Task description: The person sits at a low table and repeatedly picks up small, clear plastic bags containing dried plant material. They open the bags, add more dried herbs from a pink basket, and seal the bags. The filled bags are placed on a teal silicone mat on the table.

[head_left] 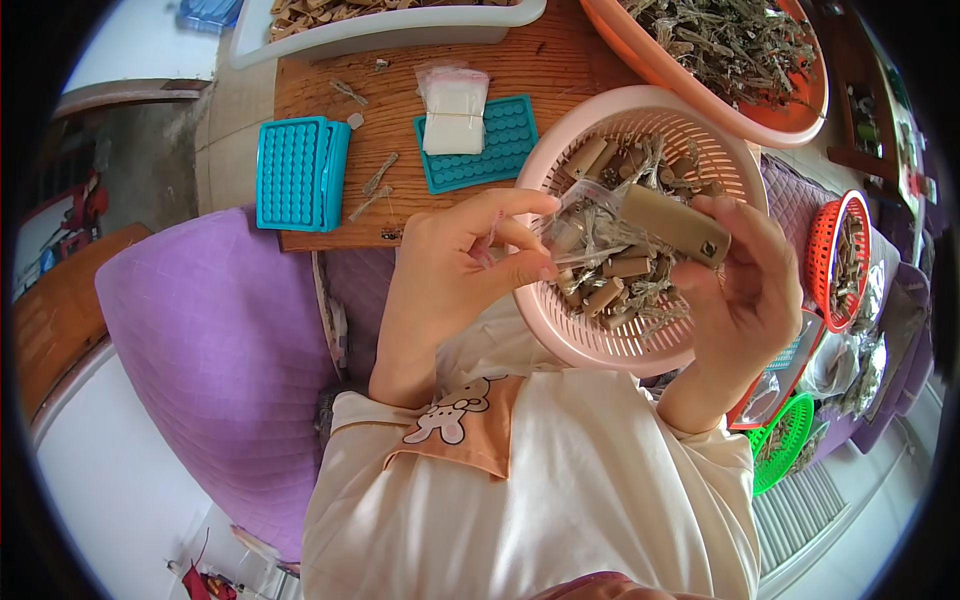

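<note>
Above the pink slotted basket, my right hand grips a flat olive-brown block with rounded edges and a small dark mark near one end. My left hand pinches the edge of a small clear plastic bag between thumb and fingers. The bag lies at the block's left end; whether the block's tip is inside it I cannot tell. Below them, the basket holds several similar brown pieces mixed with bundled thin cords in clear wrapping.
On the wooden table, a banded stack of small bags rests on a teal tray, with more teal trays leftward. Behind stand a white bin and an orange basin. A red basket and green basket are rightward.
</note>
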`<state>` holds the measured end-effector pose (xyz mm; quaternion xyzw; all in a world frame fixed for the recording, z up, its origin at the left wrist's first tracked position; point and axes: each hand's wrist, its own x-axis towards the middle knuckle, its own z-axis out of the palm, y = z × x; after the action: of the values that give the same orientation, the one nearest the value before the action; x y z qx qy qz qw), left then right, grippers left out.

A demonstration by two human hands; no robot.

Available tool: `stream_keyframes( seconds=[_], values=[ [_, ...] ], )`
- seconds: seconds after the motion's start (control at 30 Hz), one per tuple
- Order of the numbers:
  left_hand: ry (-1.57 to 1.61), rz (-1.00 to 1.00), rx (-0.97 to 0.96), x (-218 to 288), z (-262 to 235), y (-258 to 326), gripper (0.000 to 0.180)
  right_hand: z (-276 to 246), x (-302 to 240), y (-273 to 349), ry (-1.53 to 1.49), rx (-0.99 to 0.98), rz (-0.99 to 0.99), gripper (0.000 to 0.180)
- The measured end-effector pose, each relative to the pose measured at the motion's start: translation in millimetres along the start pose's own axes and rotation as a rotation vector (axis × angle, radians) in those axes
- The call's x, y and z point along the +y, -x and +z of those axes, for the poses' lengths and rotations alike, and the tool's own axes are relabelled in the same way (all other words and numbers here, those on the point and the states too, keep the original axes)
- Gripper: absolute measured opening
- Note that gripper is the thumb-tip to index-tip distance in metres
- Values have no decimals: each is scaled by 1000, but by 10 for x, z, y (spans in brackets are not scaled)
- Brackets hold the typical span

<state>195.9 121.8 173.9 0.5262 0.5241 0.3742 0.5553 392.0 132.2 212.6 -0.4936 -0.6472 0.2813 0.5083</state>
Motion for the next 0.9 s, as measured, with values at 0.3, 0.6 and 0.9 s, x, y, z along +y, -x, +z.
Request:
stream_keyframes(
  seconds=[0.3, 0.6, 0.9],
  values=[
    [-154, 70, 28, 5, 40, 18, 38, -32, 48, -151, 81, -341, 233, 30],
    [-218, 61, -17, 12, 62, -52, 35, 66, 133, -226, -20, -459, 317, 27],
    [144, -5, 41, -191, 133, -16, 36, 136, 159, -144, 211, -401, 98, 29]
  ],
)
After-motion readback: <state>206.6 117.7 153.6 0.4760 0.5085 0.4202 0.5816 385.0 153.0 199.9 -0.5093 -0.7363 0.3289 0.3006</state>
